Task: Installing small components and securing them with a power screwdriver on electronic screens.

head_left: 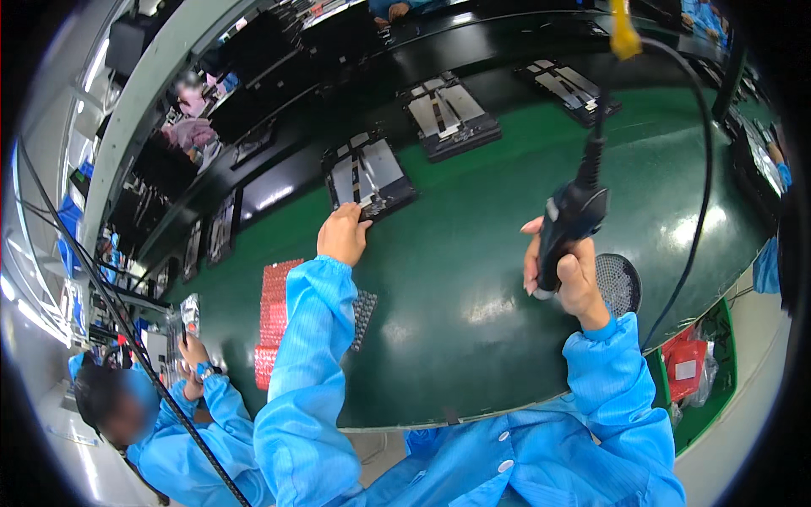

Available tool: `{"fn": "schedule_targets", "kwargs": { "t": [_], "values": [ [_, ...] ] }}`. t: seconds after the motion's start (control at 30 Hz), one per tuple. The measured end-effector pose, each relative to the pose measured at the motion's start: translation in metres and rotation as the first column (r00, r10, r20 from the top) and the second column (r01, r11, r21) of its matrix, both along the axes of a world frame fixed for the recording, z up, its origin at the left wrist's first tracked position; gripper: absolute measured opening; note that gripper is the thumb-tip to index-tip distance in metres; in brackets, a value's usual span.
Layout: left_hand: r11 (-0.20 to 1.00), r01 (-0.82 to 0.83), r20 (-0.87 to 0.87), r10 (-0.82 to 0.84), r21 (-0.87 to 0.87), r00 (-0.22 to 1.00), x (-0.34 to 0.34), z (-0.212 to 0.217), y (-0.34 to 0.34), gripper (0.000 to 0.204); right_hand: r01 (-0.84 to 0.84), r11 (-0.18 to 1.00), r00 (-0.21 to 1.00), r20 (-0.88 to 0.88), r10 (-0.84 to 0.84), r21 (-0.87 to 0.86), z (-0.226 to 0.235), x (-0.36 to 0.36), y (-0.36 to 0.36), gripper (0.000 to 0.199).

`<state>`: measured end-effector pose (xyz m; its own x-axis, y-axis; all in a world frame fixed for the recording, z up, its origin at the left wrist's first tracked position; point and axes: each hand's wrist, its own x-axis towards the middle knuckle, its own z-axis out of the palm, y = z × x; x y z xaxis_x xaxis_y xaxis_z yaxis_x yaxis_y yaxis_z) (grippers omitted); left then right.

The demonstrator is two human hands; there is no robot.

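Note:
My left hand [342, 237] is closed on the near edge of an opened tablet-like device [376, 173], which lies on the green bench with its inner parts facing up. In my right hand [574, 275] is a black corded electric screwdriver [570, 221], gripped above the bench with its cable end up. Its lower tip is mostly hidden by my fingers. Just right of that hand, and partly behind it, lies a round dark dish [621, 283] with a dotted surface. Red bubble wrap [274, 313] and a grey dotted pad [363, 317] lie beside my left forearm.
Further opened devices stand along the bench's far side, one stacked thicker [448, 118] and another [570, 89] farther right. A black cable [705, 169] loops down on the right. A green bin [718, 380] holds red packets. A co-worker in blue [194, 439] sits at left.

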<state>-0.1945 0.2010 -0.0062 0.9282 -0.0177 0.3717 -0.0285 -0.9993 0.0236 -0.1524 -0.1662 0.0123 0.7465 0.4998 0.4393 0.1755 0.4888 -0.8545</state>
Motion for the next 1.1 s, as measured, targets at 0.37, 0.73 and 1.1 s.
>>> {"fn": "schedule_targets", "kwargs": {
  "t": [0.37, 0.73, 1.1],
  "values": [
    [0.963, -0.246, -0.131, 0.26, 0.111, 0.957, 0.11, 0.002, -0.038, 0.022, -0.12, 0.993, 0.993, 0.0, 0.12, -0.018, -0.009, 0.001, 0.0, 0.056],
    [0.91, -0.264, -0.177, 0.331, 0.319, 0.927, 0.196, -0.005, -0.08, 0.044, -0.141, 0.982, 0.99, 0.004, 0.143, -0.126, -0.005, 0.01, -0.003, 0.039],
    [0.983, 0.178, 0.24, -0.183, 0.043, 0.953, 0.075, -0.015, -0.1, 0.05, -0.156, 0.982, 0.988, -0.011, 0.156, -0.11, -0.008, 0.005, -0.002, 0.038]
  ]
}}
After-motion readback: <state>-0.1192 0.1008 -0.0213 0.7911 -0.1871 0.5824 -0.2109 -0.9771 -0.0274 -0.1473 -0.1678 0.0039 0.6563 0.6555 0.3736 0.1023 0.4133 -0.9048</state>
